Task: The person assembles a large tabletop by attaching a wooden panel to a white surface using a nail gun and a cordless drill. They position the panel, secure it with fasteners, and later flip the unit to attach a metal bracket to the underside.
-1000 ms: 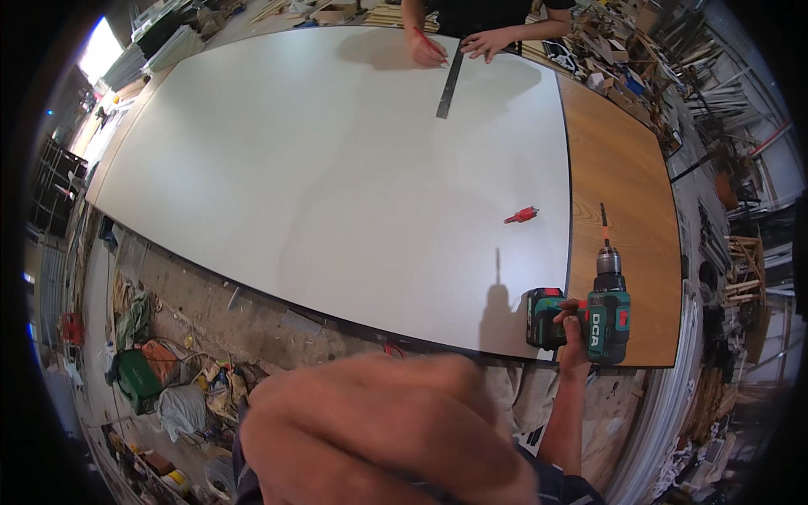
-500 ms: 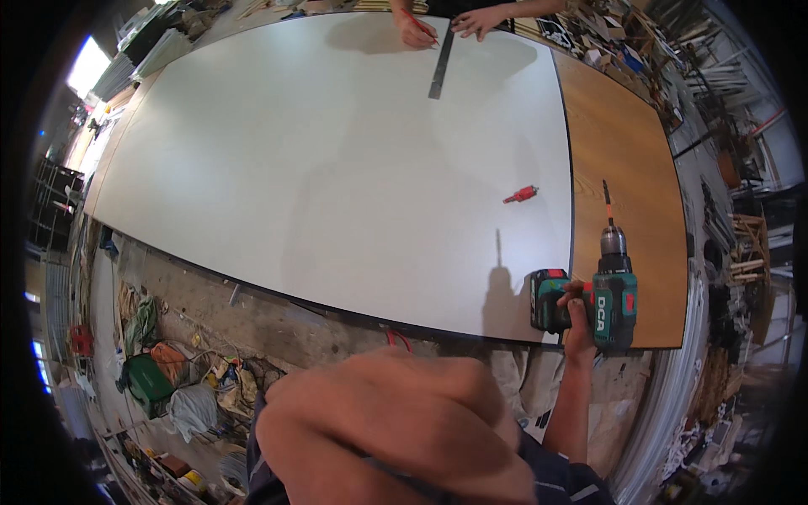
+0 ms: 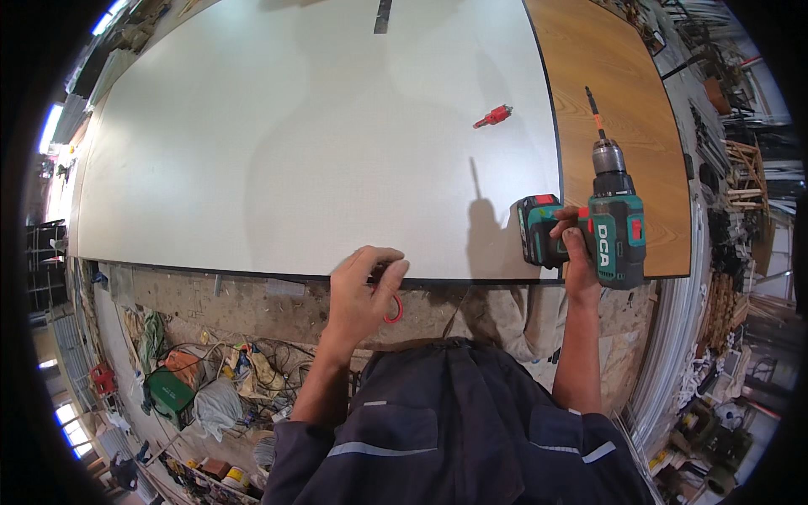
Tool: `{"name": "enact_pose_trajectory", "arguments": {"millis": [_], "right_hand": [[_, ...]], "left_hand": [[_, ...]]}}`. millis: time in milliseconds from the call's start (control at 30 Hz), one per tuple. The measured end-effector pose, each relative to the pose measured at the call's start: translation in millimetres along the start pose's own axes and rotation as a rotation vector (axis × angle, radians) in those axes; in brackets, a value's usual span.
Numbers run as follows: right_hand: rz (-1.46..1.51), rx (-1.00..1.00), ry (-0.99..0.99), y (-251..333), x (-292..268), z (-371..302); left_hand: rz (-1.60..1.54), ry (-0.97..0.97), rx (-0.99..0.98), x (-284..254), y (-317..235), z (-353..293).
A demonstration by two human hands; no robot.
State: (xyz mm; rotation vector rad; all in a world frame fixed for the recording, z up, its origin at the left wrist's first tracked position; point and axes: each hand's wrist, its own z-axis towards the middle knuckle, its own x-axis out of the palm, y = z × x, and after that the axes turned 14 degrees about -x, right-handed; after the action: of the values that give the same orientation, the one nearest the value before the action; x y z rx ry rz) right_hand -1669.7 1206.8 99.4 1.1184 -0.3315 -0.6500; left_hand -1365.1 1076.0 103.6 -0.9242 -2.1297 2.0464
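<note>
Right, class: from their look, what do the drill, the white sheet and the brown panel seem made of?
Drill: body likely matte plastic, from its green and black colouring; chuck probably metal, from its grey shine.
White sheet: perhaps laminate-faced board, smooth with soft sheen; core hidden.
Brown panel: veneer or printed laminate, slightly glossy, with wood grain; cannot tell which.

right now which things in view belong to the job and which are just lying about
Likely the job:
- drill, in the right hand
- white board
- red bit, on the board
- ruler

Seemingly lying about:
- green case
- pale bundle
- red box
</note>
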Motion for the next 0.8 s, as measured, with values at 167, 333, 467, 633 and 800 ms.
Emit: {"name": "enact_pose_trajectory", "arguments": {"millis": [167, 333, 467, 633, 800], "right_hand": [[-0.017, 0.006, 0.006, 0.0, 0.9, -0.5], [-0.025, 0.038, -0.002, 0.3, 1.7, -1.1], [-0.016, 0.013, 0.006, 2.5, 2.3, 0.4], [-0.040, 0.018, 0.020, -1.2, 0.0, -0.3], [-0.004, -0.008, 0.006, 0.2, 2.7, -0.3]], "left_hand": [[-0.025, -0.145, 0.036, 5.9, 31.4, 11.0], [-0.064, -0.190, 0.038, 14.9, 35.4, 22.1], [-0.001, -0.162, -0.031, 25.0, 48.7, 21.9], [-0.012, -0.182, -0.059, 31.2, 51.7, 25.4], [-0.062, -0.187, -0.073, 31.2, 50.3, 25.8]]}}
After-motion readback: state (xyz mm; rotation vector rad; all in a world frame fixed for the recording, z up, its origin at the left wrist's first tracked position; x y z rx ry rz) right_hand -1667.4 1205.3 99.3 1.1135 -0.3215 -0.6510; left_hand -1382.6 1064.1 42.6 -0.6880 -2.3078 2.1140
